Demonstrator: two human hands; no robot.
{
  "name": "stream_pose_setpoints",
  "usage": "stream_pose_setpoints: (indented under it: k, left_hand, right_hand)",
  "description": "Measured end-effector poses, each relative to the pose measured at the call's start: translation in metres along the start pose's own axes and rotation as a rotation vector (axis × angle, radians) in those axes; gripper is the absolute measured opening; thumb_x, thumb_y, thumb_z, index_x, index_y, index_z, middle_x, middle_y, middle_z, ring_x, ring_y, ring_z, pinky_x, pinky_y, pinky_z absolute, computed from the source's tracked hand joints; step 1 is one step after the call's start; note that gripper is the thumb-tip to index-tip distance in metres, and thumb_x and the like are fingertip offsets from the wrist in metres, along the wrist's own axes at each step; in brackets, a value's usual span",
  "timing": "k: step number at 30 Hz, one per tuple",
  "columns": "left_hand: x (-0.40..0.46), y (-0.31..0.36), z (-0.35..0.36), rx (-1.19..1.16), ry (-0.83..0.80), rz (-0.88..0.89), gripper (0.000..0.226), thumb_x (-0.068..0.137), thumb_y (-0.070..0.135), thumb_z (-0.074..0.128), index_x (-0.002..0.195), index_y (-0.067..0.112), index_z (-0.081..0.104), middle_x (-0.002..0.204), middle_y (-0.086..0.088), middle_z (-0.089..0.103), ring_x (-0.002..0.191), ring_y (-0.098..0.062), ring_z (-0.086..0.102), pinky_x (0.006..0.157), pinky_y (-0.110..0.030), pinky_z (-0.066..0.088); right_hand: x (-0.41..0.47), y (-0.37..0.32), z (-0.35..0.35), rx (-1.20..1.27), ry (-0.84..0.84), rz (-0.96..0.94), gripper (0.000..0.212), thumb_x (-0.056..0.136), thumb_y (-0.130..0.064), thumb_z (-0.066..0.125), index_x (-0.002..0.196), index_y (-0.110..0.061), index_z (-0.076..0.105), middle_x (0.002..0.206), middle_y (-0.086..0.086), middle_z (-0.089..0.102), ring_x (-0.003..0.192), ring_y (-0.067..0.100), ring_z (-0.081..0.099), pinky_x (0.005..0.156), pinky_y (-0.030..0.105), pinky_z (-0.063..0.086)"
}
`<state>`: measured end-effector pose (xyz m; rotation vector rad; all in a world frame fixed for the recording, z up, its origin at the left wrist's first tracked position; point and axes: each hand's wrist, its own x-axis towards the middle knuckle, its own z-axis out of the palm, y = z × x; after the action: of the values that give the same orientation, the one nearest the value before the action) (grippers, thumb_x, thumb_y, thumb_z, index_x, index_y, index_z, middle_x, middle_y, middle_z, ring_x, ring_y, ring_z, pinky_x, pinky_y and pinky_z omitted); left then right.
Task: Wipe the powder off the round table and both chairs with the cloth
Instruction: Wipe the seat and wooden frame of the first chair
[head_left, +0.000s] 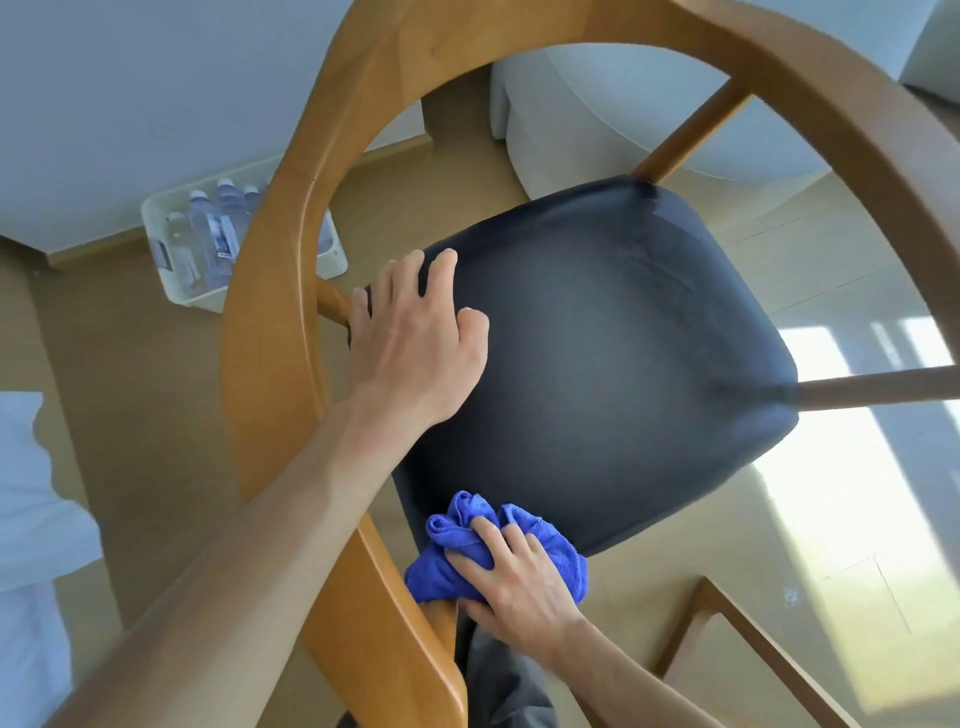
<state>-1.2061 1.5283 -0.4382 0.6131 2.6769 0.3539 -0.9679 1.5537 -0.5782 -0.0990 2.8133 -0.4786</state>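
Blue cloth (452, 558) under right hand (511, 582)

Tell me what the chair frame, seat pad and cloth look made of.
Chair frame: varnished wood, with grain and a soft sheen. Seat pad: smooth dark upholstery, probably leather or vinyl, faintly glossy. Cloth: blue microfibre, judging by its fuzzy pile, bunched under the right hand.

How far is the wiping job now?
Done: cannot tell; the round table is out of view. In hand: the right hand presses the blue cloth at the dark seat's near edge; the left hand rests on it. Left: faint pale haze on the seat.
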Motion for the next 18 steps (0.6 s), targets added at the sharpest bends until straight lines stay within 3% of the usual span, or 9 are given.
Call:
stream_pose_setpoints:
  k: [7,12,18]
  left_hand:
    - [0.006,-0.01,0.0,-0.005,0.011,-0.016,0.055,0.096,0.026,0.036,0.149,0.013,0.027,0.153,-0.012,0.029,0.142,-0.026,0.023,0.115,-0.048,0.02]
    - [0.007,-0.015,0.005,0.022,0.013,-0.031,0.055,0.095,0.027,0.036,0.148,0.013,0.028,0.152,-0.012,0.031,0.14,-0.027,0.026,0.113,-0.048,0.022]
    - [0.015,-0.017,0.006,0.03,0.015,-0.052,0.055,0.095,0.028,0.036,0.148,0.014,0.027,0.153,-0.012,0.03,0.14,-0.026,0.025,0.113,-0.049,0.022]
  right_hand:
    - [0.029,-0.006,0.001,-0.019,0.109,-0.041,0.031,0.064,-0.041,0.078,0.091,-0.03,0.069,0.092,0.0,0.063,0.065,0.019,0.054,0.054,0.026,0.045]
    - [0.064,-0.023,0.002,0.01,0.153,0.021,0.027,0.066,-0.036,0.079,0.089,-0.028,0.069,0.09,0.0,0.061,0.067,0.02,0.054,0.056,0.029,0.047]
    - [0.124,-0.033,-0.005,0.07,0.233,0.124,0.024,0.064,-0.03,0.08,0.076,-0.02,0.062,0.083,0.004,0.058,0.062,0.023,0.048,0.051,0.03,0.039]
